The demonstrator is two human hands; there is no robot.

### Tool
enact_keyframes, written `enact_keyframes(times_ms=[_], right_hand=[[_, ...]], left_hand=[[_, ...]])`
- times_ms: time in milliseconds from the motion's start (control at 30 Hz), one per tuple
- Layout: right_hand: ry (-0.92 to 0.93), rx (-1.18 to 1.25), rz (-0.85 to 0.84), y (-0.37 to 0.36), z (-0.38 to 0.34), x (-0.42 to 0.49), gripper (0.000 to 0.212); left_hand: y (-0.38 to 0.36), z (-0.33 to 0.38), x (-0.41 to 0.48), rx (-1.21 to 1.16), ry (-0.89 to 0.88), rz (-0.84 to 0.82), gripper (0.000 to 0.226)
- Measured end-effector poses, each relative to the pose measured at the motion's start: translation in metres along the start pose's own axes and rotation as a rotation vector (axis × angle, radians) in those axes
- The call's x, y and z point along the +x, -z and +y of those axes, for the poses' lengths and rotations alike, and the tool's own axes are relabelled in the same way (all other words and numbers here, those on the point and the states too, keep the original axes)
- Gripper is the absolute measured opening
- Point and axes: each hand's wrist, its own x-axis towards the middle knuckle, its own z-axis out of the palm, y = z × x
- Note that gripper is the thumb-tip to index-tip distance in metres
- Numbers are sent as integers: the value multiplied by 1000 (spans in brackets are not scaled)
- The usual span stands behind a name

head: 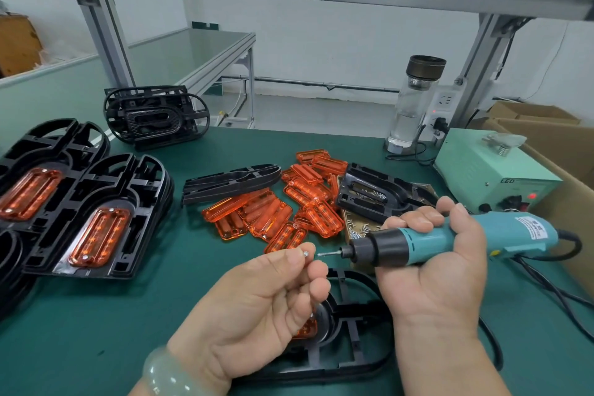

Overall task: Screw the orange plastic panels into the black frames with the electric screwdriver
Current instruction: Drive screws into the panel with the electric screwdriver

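Observation:
My right hand (434,254) grips the teal electric screwdriver (450,239), held level with its bit pointing left. My left hand (266,302) pinches a small silver screw (306,253) between thumb and forefinger, just left of the bit tip. Beneath both hands a black frame (353,341) lies on the mat with an orange panel (305,329) seated in it, mostly hidden by my left hand. A pile of loose orange panels (283,202) lies in the middle of the table.
Stacked black frames with orange panels fitted (96,219) lie at the left. More black frames (154,116) stand behind, and one (231,182) lies beside the pile. Loose screws (361,230) sit near a black frame (373,193). A green power box (491,170), a glass bottle (414,100) and cardboard boxes (559,145) stand at the right.

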Motion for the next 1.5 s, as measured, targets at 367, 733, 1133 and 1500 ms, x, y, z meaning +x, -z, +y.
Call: enact_keyframes(times_ms=[367,733,1133,1500], right_hand=[[14,-13,-10,0,0,0,13],[8,-10,7,-3,2,0,24],[28,-43,-17,-1,3,-2,15],[84,-70,-38,0,6,-4,7]], left_hand=[[-1,-3,0,32,-6,-13,13],[-2,-7,2,161,-141,2,12],[2,-15,5,396,-378,79,14],[4,-16,7,804,-614,214,19]])
